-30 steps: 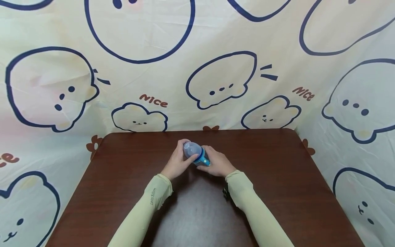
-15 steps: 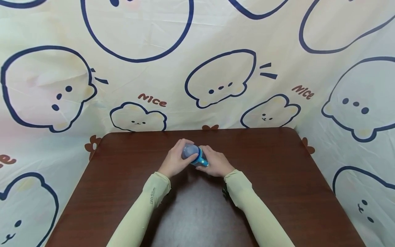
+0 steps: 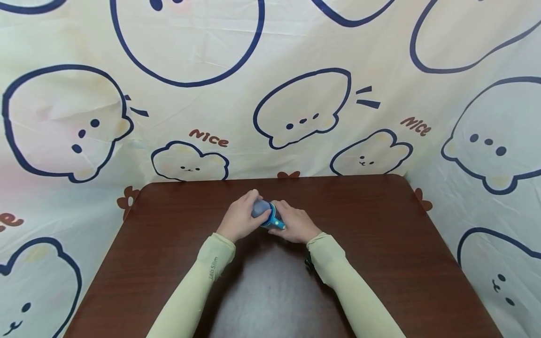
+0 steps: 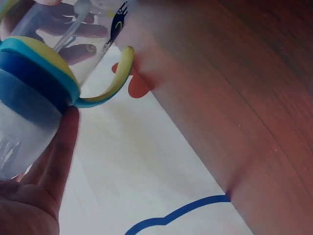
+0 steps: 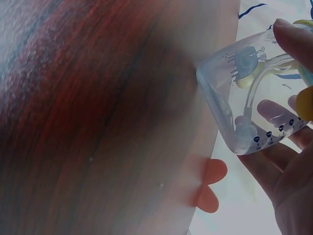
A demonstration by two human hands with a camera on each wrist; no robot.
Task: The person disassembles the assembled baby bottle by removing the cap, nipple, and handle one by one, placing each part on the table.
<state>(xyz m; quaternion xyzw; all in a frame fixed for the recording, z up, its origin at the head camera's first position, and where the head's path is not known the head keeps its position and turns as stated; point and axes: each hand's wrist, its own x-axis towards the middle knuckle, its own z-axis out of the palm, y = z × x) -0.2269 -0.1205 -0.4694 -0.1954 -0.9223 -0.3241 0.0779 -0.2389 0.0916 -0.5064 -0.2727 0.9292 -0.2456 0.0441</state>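
Note:
Both hands hold a baby bottle [image 3: 276, 221] with a clear body, a blue and yellow collar with curved handles, and a translucent domed cap [image 4: 22, 125]. My left hand [image 3: 241, 218] grips the cap, its thumb beside the collar. My right hand [image 3: 299, 225] grips the clear body [image 5: 239, 105], where a straw and printed marks show through the wall. The bottle is tilted, its cap toward the left and its base toward the right. In the right wrist view a bottom corner of the body appears close to the tabletop; whether it touches is unclear.
A dark brown wooden table [image 3: 372, 263] spreads around the hands. Behind it and at both sides hangs a pale cloth [image 3: 236, 108] printed with blue cartoon outlines. The table's far edge lies a little beyond the hands.
The left hand has turned slightly over the cap, covering more of it. The right hand and the bottle have shifted slightly left.

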